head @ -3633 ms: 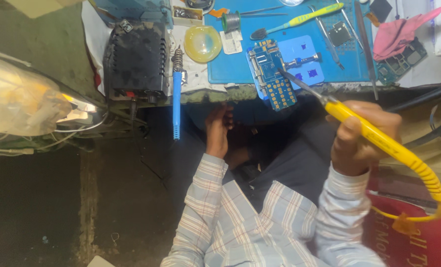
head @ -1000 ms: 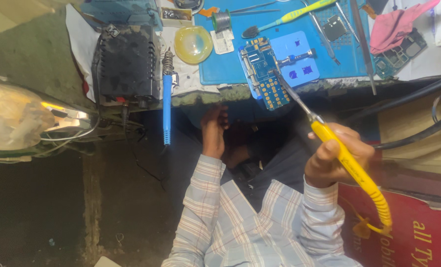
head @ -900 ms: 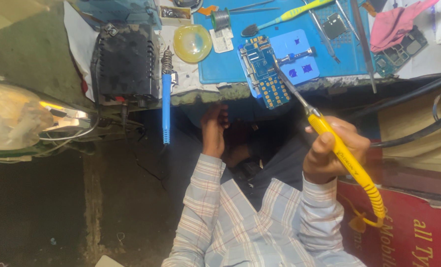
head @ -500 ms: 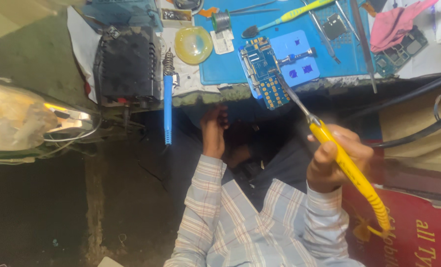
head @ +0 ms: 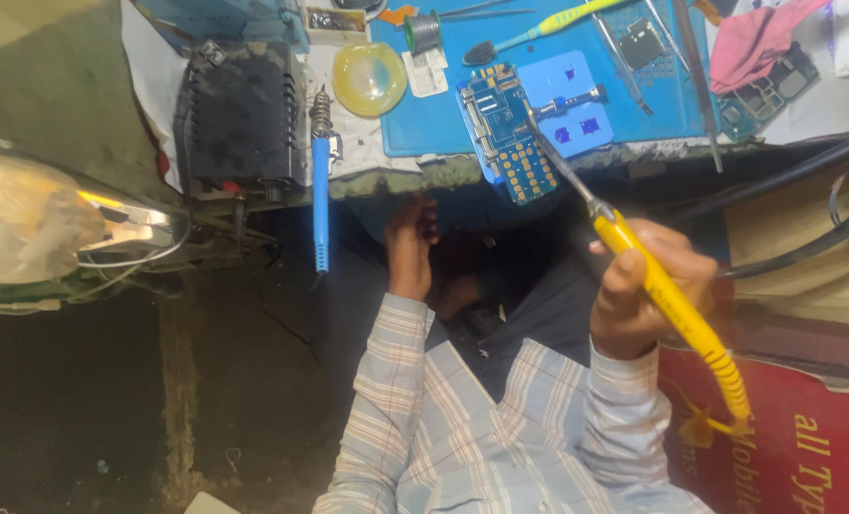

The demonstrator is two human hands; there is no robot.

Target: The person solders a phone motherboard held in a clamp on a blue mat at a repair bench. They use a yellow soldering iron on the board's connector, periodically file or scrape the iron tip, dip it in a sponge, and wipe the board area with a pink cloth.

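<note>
The workbench (head: pixel 443 176) carries a blue work mat (head: pixel 443 114), on which lie a blue circuit board (head: pixel 505 128) in a pale blue holder (head: pixel 577 109), a solder spool (head: pixel 425 31), a yellow-handled brush (head: pixel 548 24), metal tweezers (head: pixel 624 62) and a small dark chip (head: pixel 645 43). Left of the mat stand a yellow round dish (head: pixel 369 78), a black box-shaped unit (head: pixel 241 119) and a blue-handled soldering iron (head: pixel 320 190) overhanging the bench edge. At the right end lie a pink cloth (head: pixel 758 43) and a green circuit board (head: pixel 767 90).

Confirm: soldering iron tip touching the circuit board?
Touching. The head view shows the yellow soldering iron, held in the right hand, with its tip resting on the blue circuit board, no gap visible.
</note>
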